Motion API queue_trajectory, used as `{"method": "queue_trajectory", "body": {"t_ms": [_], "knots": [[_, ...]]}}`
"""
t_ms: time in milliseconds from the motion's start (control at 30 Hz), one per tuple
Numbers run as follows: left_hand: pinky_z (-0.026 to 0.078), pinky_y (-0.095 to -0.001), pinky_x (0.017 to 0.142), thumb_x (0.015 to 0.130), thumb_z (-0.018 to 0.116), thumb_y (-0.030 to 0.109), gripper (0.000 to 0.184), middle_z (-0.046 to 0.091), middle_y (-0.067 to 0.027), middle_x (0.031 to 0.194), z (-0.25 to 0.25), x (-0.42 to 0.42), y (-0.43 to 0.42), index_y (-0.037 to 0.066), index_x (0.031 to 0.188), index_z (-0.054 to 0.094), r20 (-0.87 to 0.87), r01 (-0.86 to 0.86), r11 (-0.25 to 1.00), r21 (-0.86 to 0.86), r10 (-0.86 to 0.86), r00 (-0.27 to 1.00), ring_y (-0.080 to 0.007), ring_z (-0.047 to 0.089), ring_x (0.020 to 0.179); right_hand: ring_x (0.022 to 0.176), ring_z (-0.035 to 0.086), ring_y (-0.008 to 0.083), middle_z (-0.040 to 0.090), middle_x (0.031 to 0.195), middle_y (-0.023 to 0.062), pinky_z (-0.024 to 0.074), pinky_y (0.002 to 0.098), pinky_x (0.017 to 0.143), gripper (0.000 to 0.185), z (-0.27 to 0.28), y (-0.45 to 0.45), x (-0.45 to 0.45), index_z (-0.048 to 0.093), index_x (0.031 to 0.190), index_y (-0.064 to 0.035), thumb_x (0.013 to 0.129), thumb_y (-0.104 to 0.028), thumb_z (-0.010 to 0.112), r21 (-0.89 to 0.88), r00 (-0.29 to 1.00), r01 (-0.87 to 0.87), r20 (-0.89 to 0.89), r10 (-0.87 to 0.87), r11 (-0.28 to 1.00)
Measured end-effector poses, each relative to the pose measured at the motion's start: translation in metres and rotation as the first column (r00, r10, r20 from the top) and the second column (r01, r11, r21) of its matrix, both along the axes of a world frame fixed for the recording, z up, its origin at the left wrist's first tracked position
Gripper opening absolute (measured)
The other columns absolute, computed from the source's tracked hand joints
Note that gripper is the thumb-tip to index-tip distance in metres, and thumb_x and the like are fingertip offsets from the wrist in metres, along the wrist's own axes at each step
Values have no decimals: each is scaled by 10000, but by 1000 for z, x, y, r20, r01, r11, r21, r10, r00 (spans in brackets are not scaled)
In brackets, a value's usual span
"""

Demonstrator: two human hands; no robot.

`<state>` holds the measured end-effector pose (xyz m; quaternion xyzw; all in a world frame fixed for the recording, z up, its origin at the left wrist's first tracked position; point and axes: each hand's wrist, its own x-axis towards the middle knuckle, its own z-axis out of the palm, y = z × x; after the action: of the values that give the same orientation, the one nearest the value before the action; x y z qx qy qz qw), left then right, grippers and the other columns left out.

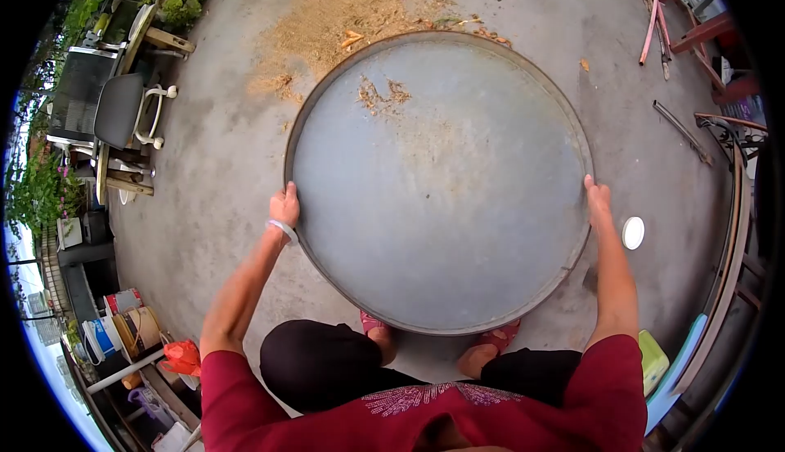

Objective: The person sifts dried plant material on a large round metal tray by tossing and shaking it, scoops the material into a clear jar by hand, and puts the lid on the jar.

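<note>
A wide, round, shallow sieve-like tray [458, 231] with a raised brown rim spans the space in front of me. My left hand [284, 205] grips its left rim, thumb on top; a pale bracelet circles that wrist. On the opposite side my right hand [598, 197] is closed round the rim at about the same height. A small patch of brown chaff [383, 96] lies inside near the far left edge, with scattered specks toward the middle. Whether the tray's base is mesh or solid, I cannot tell.
Beyond the tray, golden chaff [347, 23] is spread over the concrete floor. A white lid [633, 233] lies to the right, near a metal tube [683, 132]. At left stand a dark chair [119, 110] and buckets [135, 329]. My feet are under the near rim.
</note>
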<state>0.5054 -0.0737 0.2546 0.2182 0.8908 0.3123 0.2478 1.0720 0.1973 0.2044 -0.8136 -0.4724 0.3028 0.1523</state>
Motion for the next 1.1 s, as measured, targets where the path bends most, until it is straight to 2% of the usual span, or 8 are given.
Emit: {"method": "queue_trajectory", "body": {"t_ms": [233,333,400,533,667,767,933,1100], "knots": [[427,-362,659,881,411,314,460,593,-200,709,117,-29,65,-121,835,555,-293,255,966,-38,-255,922,-234,571,699,885,534,302,554,976,239,406,404,761,452,20,-32,-31,518,995,121,858,-307,465,51,990,25,-143,-17,998],[418,-342,634,878,438,240,392,545,-136,646,86,-41,10,-130,808,544,-402,314,922,227,-205,893,-173,514,658,763,520,261,567,829,191,405,397,687,428,-10,-35,-14,544,897,99,858,-320,465,225,981,43,-195,2,973],[412,-329,602,878,438,253,403,544,-114,632,108,-46,22,-129,805,546,-239,140,990,34,-128,963,-164,477,614,686,491,233,552,727,156,394,390,643,417,23,-24,-42,551,826,84,854,-325,475,168,976,-2,-215,39,986],[319,-299,451,874,453,306,399,381,15,533,129,-82,54,-31,661,451,-193,138,974,181,-102,976,-103,376,509,591,416,186,482,625,84,358,377,556,407,78,-10,-72,520,694,58,844,-320,496,100,971,7,-240,17,995],[336,-310,482,863,455,234,338,492,-46,646,127,-81,-12,-88,787,524,-443,413,854,317,-251,861,-105,405,574,573,395,171,456,607,54,348,379,522,412,44,-43,-53,487,644,48,841,-314,505,224,971,54,-240,1,973],[402,-340,603,858,465,242,392,536,-105,668,168,-87,12,-144,835,533,-261,126,991,37,-112,959,-169,492,658,596,411,175,472,619,63,370,382,547,402,54,-40,-85,485,638,56,836,-292,516,151,962,-13,-269,53,988],[406,-306,600,854,442,233,343,510,-96,630,198,-143,32,-100,849,519,-393,356,899,-255,-433,811,-173,495,651,608,424,185,475,631,86,381,392,554,377,39,-44,-88,488,627,58,829,-257,530,77,940,23,-342,5,997],[398,-344,590,843,469,232,369,531,-160,636,227,-116,40,-119,740,515,-402,254,951,-175,-305,863,-202,509,628,692,516,211,569,718,153,407,386,620,371,40,-39,-101,564,777,98,837,-264,510,2,947,-43,-318,42,999]]}}
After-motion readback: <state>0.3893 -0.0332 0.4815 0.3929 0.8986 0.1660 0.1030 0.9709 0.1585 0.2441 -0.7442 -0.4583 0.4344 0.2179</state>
